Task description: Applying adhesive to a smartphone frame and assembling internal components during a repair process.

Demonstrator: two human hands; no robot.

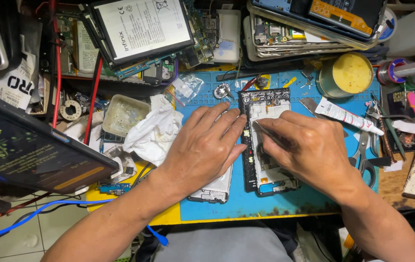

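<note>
Opened phone [265, 140] (backless), under both hands' grip

Opened phone frame [265, 140], black-edged with pale inner plates and exposed small parts, lying flat and lengthwise on the blue mat [265, 201], top end toward the far side, lower end near the mat's front edge. Thin metal tool [264, 131], slim and silvery, slanting across the frame's upper middle, tip resting on the pale plate. Second pale phone part [214, 191] flat on the mat just left of the frame, mostly covered.
</note>
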